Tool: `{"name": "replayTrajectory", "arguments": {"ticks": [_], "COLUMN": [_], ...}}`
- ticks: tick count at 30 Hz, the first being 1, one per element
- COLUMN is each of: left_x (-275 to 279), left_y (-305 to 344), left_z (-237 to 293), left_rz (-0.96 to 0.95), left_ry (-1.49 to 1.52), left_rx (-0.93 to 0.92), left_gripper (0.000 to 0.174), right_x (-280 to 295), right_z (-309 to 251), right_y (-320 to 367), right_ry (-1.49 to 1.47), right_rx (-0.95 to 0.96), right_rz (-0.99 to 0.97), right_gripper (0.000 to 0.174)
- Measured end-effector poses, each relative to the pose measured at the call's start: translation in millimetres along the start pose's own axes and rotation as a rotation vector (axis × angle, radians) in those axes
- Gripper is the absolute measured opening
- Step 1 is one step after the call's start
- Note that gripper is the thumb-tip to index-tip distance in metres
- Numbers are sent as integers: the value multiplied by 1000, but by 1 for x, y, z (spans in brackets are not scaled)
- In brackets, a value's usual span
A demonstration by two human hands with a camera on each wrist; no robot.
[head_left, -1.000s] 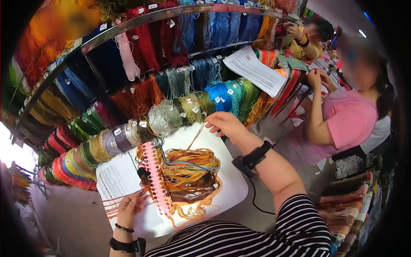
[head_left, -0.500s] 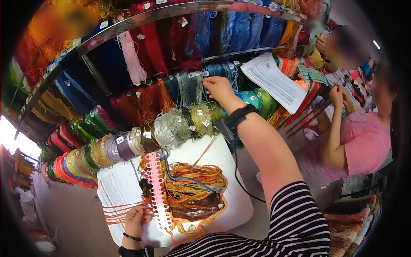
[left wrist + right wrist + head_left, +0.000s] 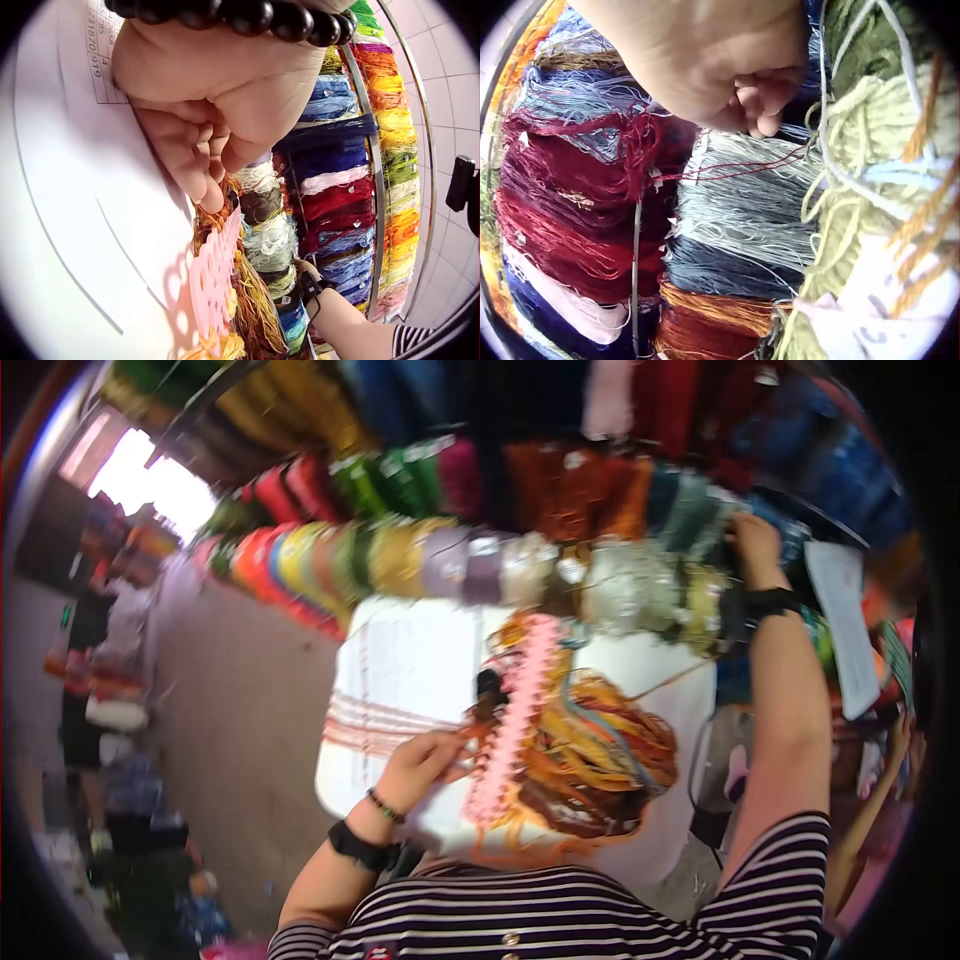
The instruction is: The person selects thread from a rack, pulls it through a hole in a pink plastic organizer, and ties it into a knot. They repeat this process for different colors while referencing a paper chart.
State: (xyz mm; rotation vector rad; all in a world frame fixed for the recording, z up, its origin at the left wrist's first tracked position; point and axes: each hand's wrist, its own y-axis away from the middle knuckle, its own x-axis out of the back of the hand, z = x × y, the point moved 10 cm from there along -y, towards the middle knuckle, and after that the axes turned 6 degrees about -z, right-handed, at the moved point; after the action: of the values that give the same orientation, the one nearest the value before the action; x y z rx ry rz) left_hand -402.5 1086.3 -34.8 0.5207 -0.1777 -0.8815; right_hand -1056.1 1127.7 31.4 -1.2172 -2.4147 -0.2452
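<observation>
At the left edge of a pink card with holes, my left hand pinches reddish-brown threads. Its fingers are curled, the tips right at the threads in the left wrist view. To the card's right spreads a thick bundle of orange, yellow and brown threads, with a blue-grey strand across it. My right hand is up at the hanging skeins. In the right wrist view its fingers curl over pale grey-blue thread; I cannot tell if they hold any.
The card lies on a small white table with a printed sheet under the threads. Behind it runs a row of coloured skeins, with more hanging above. Another printed sheet leans at the right, near another person's arm.
My right hand rose from the table's far edge, where it held a thin brown strand, to the hanging skeins. That strand now lies over the table. The head view has swung left.
</observation>
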Motion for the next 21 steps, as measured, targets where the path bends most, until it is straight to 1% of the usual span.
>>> {"name": "replayTrajectory", "arguments": {"ticks": [1,2,3,5,7,9,10,11,13,14,16,19,21], "left_x": [-2,-5,-3,-4,-4,-4,-4,-4,-4,-5,-6,-6,-6], "left_y": [-1,0,-2,-1,-1,-1,-1,-1,-2,-1,-2,-5,-5], "left_z": [-4,-3,-5,-3,-5,-6,-6,-6,-6,-6,-8,-9,-8], "left_rz": [-38,-51,-63,-47,-45,-49,-55,-64,-71,-71,-76,-112,-139], "left_ry": [168,149,143,161,175,180,176,170,167,171,185,177,154], "left_rx": [-21,34,12,45,43,35,32,29,25,25,28,1,-10], "left_gripper": [24,25,25,24,24,23,23,23,23,23,23,23,23], "right_x": [5,15,26,47,56,64,65,64,61,62,52,55,42], "right_z": [16,17,15,-21,-54,-77,-96,-111,-135,-140,-174,-189,-217], "right_y": [1,-5,-8,10,33,58,83,101,126,133,165,213,289], "right_ry": [-168,18,206,573,788,772,767,682,409,210,-184,-700,-722], "right_rx": [-135,-137,-139,52,117,233,271,298,499,510,524,509,622], "right_rz": [72,76,87,213,241,290,352,345,306,223,63,-218,-404], "right_gripper": [22,25,27,31,32,33,32,30,28,27,26,22,15]}}
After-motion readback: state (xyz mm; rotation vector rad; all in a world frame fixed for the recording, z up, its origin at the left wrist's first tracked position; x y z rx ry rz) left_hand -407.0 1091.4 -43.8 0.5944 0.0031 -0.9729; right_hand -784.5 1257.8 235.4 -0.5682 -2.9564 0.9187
